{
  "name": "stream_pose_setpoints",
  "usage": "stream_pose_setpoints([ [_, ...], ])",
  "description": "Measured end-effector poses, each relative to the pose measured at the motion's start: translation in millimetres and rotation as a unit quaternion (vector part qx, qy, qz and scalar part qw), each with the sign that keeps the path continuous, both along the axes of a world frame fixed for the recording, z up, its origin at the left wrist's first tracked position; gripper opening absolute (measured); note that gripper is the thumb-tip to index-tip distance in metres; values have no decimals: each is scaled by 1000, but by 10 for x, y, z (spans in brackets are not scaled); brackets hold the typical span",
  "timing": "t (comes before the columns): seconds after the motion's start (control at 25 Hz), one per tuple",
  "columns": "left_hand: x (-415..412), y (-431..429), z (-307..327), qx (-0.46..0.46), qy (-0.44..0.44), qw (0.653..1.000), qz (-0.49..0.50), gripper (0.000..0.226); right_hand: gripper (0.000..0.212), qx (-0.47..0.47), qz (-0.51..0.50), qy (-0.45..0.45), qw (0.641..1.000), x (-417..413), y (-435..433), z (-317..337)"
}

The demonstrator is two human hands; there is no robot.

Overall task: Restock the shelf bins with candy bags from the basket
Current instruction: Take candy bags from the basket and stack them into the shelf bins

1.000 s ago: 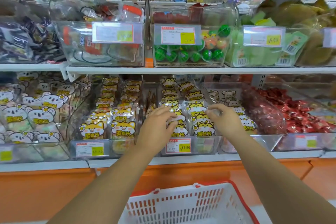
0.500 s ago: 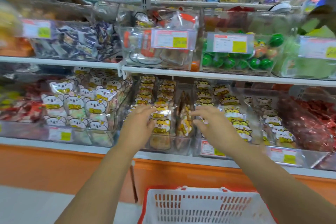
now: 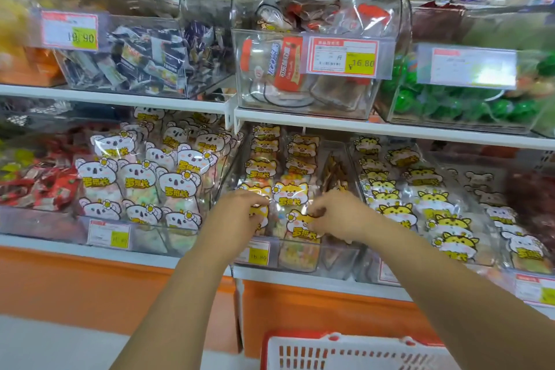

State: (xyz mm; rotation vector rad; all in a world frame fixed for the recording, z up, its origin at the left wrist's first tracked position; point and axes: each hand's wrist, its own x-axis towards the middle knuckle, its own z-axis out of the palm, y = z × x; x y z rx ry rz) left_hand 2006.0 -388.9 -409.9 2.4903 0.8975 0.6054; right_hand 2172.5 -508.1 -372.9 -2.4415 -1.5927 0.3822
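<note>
Both my hands reach into a clear shelf bin (image 3: 339, 261) on the lower shelf, filled with fox-printed candy bags (image 3: 289, 189). My left hand (image 3: 234, 219) holds the left front fox bag with curled fingers. My right hand (image 3: 339, 216) pinches the front fox candy bag (image 3: 300, 227) at its top edge. The white basket with a red rim (image 3: 345, 351) sits low in front of me; its inside is out of view.
A bin of koala-printed bags (image 3: 141, 177) stands to the left, a bin of tiger-printed bags (image 3: 420, 198) to the right. The upper shelf (image 3: 390, 129) carries clear bins of wrapped sweets and green balls. An orange panel (image 3: 90, 288) runs below the shelf.
My view and both hands have shifted left from the tiger-bag bin to the fox-bag bin. The hands now grip the front fox bags.
</note>
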Motion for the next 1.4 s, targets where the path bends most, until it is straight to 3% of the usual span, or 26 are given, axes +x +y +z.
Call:
stream_pose_setpoints([
  [0.08, -5, 36, -17, -6, -9, 1000, 8, 41, 22, 81, -61, 93, 990, 64, 65, 100],
  [0.16, 6, 62, -34, 2, -14, 1000, 10, 48, 40, 112, -121, 108, 980, 104, 219, 136],
  [0.28, 35, 72, -41, 29, 14, 999, -12, 46, 55, 43, -124, 47, 990, 73, 438, -10],
  [0.4, 56, 90, -38, 45, 68, 996, -23, 37, 20, 6, -107, -29, 994, 122, 510, -71],
  [0.44, 57, 96, -27, 40, 67, 997, -24, 38, 20, -2, -103, -50, 993, 152, 509, -45],
  [0.52, 40, 112, -7, 22, 29, 999, -21, 43, 36, 25, -79, -68, 994, 162, 535, 19],
  [0.6, 2, 124, 24, 11, -40, 999, -2, 48, 36, 84, -31, -78, 993, 77, 620, 69],
  [0.72, -75, 122, 75, 29, -93, 994, 40, 49, 35, -5, 17, -117, 993, -80, 824, -13],
  [0.8, -112, 124, 62, 42, -88, 994, 45, 50, 22, -30, 20, -125, 992, -124, 925, -71],
  [0.84, -127, 129, 49, 45, -79, 995, 42, 50, 16, -8, 19, -103, 994, -120, 955, -82],
  [1.0, -146, 154, 13, 58, -59, 996, 31, 52, 27, 89, 13, 60, 994, -40, 949, -90],
  [1.08, -125, 145, 24, 72, -45, 996, 33, 52, 21, 103, 11, 90, 991, -8, 935, -61],
  [1.16, -91, 126, 24, 91, -19, 995, 29, 51, 27, 119, -24, 80, 989, 39, 977, 3],
  [1.4, 19, 121, -100, 97, 72, 993, -12, 54, 48, -59, -42, -6, 997, 33, 1248, 60],
])
